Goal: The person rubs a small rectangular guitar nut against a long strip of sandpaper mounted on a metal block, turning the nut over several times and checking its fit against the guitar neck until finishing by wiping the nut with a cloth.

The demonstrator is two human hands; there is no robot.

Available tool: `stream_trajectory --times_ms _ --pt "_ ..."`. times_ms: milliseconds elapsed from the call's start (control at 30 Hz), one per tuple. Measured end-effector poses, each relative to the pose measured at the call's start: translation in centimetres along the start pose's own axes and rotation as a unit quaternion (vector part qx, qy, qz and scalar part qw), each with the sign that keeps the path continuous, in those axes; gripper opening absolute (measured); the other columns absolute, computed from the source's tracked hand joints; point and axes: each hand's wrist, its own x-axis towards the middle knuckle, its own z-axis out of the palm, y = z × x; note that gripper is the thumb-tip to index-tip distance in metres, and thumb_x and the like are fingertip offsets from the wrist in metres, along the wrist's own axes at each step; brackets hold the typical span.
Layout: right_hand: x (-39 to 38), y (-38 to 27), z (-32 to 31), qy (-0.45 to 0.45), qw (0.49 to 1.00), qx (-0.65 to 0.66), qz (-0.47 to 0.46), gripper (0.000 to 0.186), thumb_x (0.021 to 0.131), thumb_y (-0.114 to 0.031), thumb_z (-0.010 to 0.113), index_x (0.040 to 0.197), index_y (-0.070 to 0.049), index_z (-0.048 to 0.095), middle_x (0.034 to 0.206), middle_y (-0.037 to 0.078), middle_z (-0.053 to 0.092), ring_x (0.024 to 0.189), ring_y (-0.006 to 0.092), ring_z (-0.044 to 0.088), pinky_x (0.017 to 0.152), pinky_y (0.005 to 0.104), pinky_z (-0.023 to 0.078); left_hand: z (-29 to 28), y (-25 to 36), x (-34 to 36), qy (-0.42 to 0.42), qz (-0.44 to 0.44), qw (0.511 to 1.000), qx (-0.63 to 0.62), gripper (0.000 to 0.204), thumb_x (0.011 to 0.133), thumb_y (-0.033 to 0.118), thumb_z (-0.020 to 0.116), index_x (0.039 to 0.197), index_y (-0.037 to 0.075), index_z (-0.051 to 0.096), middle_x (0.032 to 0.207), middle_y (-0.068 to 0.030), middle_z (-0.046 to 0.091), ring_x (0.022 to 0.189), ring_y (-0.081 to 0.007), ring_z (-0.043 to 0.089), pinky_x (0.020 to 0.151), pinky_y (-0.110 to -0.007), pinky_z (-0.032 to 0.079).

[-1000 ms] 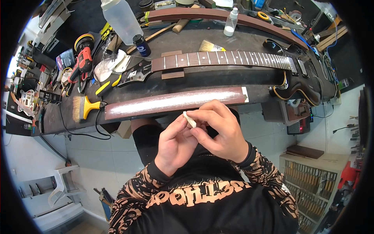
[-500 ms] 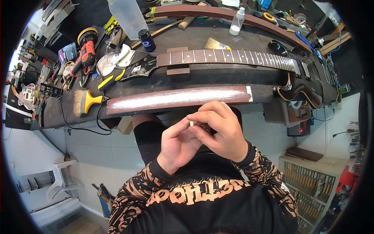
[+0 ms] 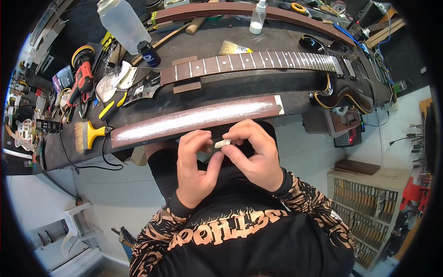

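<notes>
A small cream-white piece [image 3: 221, 144] is pinched between the thumb and finger of my right hand [image 3: 251, 157]. My left hand [image 3: 194, 171] is just beside it with curled fingers apart and nothing visibly in its grip. Beyond both hands lies a long reddish-brown board [image 3: 194, 116] streaked with white along its middle, at the bench's front edge. Behind the board, a black electric guitar [image 3: 341, 101] lies with its dark fretboard [image 3: 214, 65] up and small wood blocks [image 3: 187, 87] under the neck.
At the left are a yellow brush [image 3: 90, 136], red power sander [image 3: 82, 78] and tangled cables. A large jug [image 3: 124, 30], small bottle [image 3: 257, 21] and long red beam [image 3: 212, 10] stand or lie at the back. A cabinet of chisels [image 3: 360, 212] is low right.
My left hand has moved left and opened, away from the right hand. The white piece is now turned more sideways in my right fingers. The view has shifted slightly.
</notes>
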Motion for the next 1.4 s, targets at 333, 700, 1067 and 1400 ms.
stream_trajectory --times_ms 333,700,1067,1400 --pt "1.4 1.8 -4.6 0.082 0.961 0.138 0.225 0.023 0.118 -0.010 0.083 0.136 0.001 0.075 0.115 0.001 0.080 0.102 0.0065 0.074 0.089 0.0260 0.060 2.1 0.2 9.8 -0.139 0.157 0.965 0.156 0.022 0.095 -0.004 0.090 0.115 0.001 0.083 0.109 -0.0135 0.073 0.097 -0.0356 0.071 0.084 -0.046 0.058" --pt "5.6 3.2 -10.3 -0.052 0.942 -0.326 -0.064 0.016 0.103 -0.010 0.086 0.116 -0.006 0.077 0.107 0.009 0.073 0.100 0.0337 0.074 0.088 0.0473 0.056 4.2 -1.6 13.1 -0.238 0.164 0.934 0.211 0.020 0.093 -0.003 0.087 0.111 0.000 0.080 0.107 -0.0140 0.071 0.101 -0.0373 0.071 0.089 -0.049 0.060" --pt "7.2 4.1 -11.1 -0.146 0.924 -0.342 -0.089 0.020 0.099 -0.010 0.088 0.110 -0.008 0.071 0.107 0.007 0.070 0.103 0.0313 0.073 0.089 0.0463 0.053 4.4 -1.0 13.6 -0.260 0.127 0.937 0.197 0.021 0.094 -0.003 0.087 0.114 0.000 0.081 0.108 -0.0139 0.072 0.102 -0.0369 0.072 0.089 -0.048 0.061" --pt "8.4 3.8 -10.4 -0.178 0.919 -0.344 -0.074 0.020 0.099 -0.009 0.087 0.107 -0.008 0.069 0.103 0.008 0.069 0.099 0.0314 0.073 0.088 0.0459 0.054 3.4 -2.1 13.7 -0.289 0.161 0.923 0.196 0.023 0.087 -0.003 0.082 0.106 0.000 0.070 0.105 -0.0147 0.062 0.101 -0.0360 0.066 0.092 -0.049 0.059"
